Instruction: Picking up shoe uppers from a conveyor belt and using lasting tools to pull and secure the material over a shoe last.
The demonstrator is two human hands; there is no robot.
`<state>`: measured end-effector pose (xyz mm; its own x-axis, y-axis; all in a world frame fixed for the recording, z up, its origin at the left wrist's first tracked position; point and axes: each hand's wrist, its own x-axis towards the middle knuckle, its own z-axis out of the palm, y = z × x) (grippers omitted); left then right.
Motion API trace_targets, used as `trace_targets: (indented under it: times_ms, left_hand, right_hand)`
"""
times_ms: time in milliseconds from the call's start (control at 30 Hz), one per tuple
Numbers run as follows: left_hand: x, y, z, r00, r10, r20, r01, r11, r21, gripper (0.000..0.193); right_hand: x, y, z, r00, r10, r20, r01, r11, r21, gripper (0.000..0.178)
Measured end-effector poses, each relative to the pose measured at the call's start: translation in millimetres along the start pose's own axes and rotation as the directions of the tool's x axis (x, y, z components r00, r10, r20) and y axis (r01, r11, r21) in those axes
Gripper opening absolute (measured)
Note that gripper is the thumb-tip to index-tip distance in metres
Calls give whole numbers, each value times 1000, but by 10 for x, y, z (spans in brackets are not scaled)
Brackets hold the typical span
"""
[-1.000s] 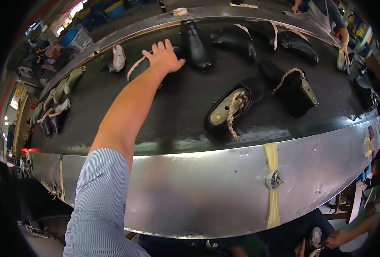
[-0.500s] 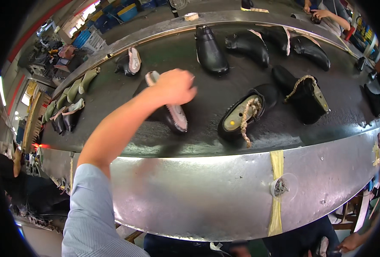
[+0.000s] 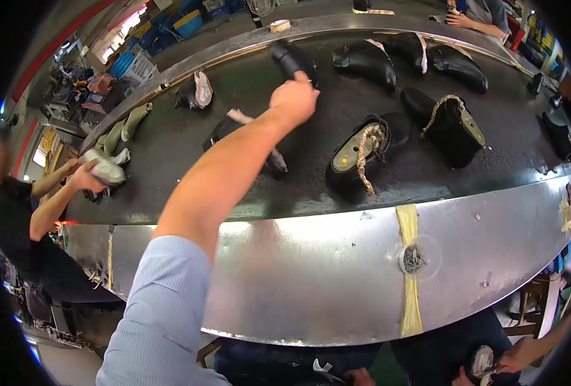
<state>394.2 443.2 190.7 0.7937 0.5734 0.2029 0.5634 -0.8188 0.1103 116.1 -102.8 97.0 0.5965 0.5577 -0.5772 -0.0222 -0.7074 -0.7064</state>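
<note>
My left hand [image 3: 294, 103], at the end of a striped blue sleeve, reaches far over the dark bench top. Its fingers are closed at the toe end of a black leather shoe [image 3: 292, 59], whose toe the hand partly covers. Beneath my forearm lies another black shoe [image 3: 220, 130] with a pale pinkish sole edge, largely hidden. Low at the bottom edge, beside my dark trousers, my right hand [image 3: 361, 377] shows only in part. Its fingers and anything in them cannot be made out.
Two black shoe uppers with braided cord, one [image 3: 356, 161] nearer and one [image 3: 456, 135] to the right, lie on the belt-like surface [image 3: 189, 164]. Several black shoes stand behind. A clear cup of nails [image 3: 415, 258] sits on the metal ledge [image 3: 311, 276]. Co-workers' hands [image 3: 83, 177] hold a pale-soled shoe at left.
My left hand has moved away and right, from above the pale-soled shoe to the far black shoe, which has shifted left and tilted. A co-worker's arms have come in at left.
</note>
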Motion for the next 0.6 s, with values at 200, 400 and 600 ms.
trace_targets:
  times_ms: [200,400,600]
  left_hand:
    - [-985,-391,-375,998,-4,-59,-7,984,-180,67]
    - [-2016,-433,-666,961,261,87,-257,965,-53,69]
    - [-2204,-843,-325,956,-233,180,294,797,-528,106]
  right_hand:
    - [-65,272,162,992,-112,53,113,994,-13,36]
    - [-179,281,286,988,-148,33,148,989,9,38]
    - [-259,306,457,988,-156,3,156,988,-16,38]
